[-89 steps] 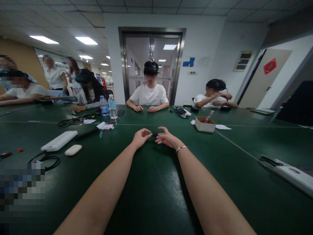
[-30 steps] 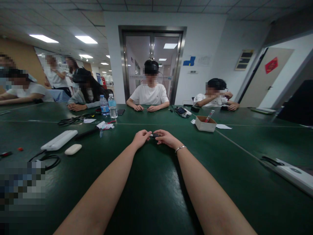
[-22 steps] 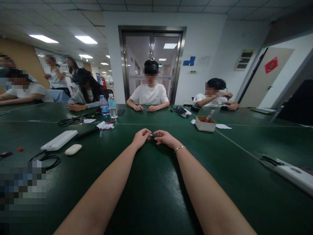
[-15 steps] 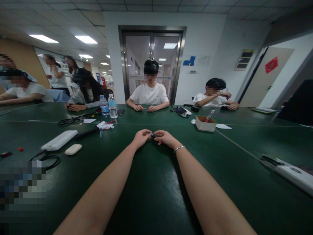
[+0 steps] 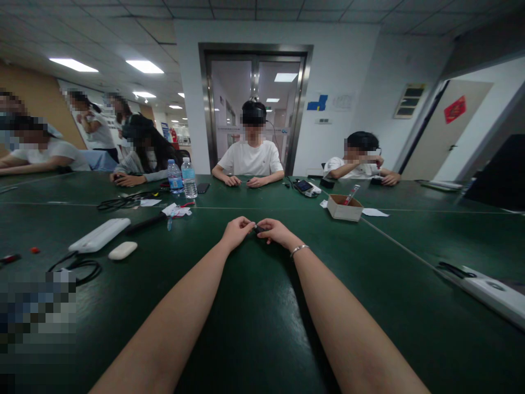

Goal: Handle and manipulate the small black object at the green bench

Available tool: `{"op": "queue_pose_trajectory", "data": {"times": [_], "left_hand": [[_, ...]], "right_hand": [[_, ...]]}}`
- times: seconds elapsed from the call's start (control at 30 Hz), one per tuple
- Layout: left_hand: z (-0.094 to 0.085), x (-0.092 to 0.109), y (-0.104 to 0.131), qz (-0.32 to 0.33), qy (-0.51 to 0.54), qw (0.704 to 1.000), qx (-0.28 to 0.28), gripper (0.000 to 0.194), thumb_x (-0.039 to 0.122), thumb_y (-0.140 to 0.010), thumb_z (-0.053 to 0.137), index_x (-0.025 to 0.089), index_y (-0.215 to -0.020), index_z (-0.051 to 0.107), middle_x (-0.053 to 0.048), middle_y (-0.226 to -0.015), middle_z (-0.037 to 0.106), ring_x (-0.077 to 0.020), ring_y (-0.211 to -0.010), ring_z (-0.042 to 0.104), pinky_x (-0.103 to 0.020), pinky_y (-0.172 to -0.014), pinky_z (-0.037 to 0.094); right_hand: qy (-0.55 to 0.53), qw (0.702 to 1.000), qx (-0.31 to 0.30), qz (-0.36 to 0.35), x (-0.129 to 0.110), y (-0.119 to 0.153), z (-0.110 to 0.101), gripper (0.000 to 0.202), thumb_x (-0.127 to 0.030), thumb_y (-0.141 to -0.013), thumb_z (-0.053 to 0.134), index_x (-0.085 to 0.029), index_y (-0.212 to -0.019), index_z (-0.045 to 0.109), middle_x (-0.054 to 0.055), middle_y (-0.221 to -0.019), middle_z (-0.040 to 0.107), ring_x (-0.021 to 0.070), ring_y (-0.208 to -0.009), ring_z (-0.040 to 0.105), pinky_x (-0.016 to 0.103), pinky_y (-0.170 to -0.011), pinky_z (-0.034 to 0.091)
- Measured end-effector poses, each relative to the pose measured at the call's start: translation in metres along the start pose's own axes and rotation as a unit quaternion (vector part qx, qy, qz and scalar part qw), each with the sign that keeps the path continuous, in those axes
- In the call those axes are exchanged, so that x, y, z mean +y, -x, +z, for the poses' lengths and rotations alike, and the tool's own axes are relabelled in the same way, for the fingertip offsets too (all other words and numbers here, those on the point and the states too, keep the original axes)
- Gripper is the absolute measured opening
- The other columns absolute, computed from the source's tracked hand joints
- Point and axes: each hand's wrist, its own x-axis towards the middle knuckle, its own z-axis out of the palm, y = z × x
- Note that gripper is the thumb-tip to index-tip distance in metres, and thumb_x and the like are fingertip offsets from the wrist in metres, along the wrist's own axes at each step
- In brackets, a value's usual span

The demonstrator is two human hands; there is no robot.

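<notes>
Both my arms reach forward over the dark green table [image 5: 254,317], and my hands meet near its middle. In the fingers of my right hand [image 5: 279,232] is a small black object [image 5: 260,229], short and narrow; its kind is too small to make out. The thumb and fingertips of my left hand [image 5: 236,232] are pinched together at the object's left end, which they partly hide. A silver bracelet [image 5: 299,249] circles my right wrist.
Left lie a white power bank-like box [image 5: 99,235], a white oval case [image 5: 123,250] and black cables [image 5: 123,201]. Two water bottles [image 5: 189,179] stand farther back. An open box [image 5: 344,210] sits right of my hands. Across the table, a person [image 5: 249,158] sits facing me.
My hands stay in the same place. The left fingertips and the black object have shifted very slightly, and the object's light left end shows less.
</notes>
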Motion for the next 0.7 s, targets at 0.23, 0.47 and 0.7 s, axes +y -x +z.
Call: {"op": "queue_pose_trajectory", "data": {"times": [0.23, 0.47, 0.7], "left_hand": [[0.002, 0.005, 0.003, 0.026, -0.003, 1.0, 0.005, 0.026, 0.044, -0.072, 0.06, 0.018, -0.073, 0.059, -0.001, -0.067, 0.062, -0.0134, -0.062, 0.055, -0.024, -0.059, 0.042], [0.003, 0.008, 0.005, 0.03, 0.003, 0.999, -0.027, 0.026, 0.043, -0.072, 0.06, 0.018, -0.07, 0.052, 0.001, -0.066, 0.058, -0.0126, -0.063, 0.054, -0.023, -0.059, 0.042], [-0.01, 0.038, 0.024, 0.047, -0.079, 0.993, -0.075, 0.031, 0.041, -0.07, 0.062, 0.018, -0.09, 0.061, -0.008, -0.094, 0.06, -0.0171, -0.08, 0.058, -0.027, -0.072, 0.045]], "right_hand": [[0.047, 0.998, 0.042, -0.024, -0.002, -0.001, 0.012, 0.026, 0.001, -0.061, 0.069, -0.014, -0.076, 0.054, -0.001, -0.071, 0.064, 0.0039, -0.034, 0.048, 0.013, -0.026, 0.04], [-0.011, 0.996, 0.082, -0.029, -0.001, -0.002, 0.032, 0.02, -0.006, -0.072, 0.065, -0.015, -0.072, 0.046, -0.005, -0.048, 0.056, 0.0096, -0.037, 0.056, 0.014, -0.033, 0.046], [-0.06, 0.997, 0.033, 0.034, -0.005, 0.027, 0.009, 0.03, -0.015, -0.066, 0.076, -0.015, -0.073, 0.047, 0.0, -0.059, 0.062, 0.0132, -0.048, 0.063, 0.019, -0.042, 0.053]]}}
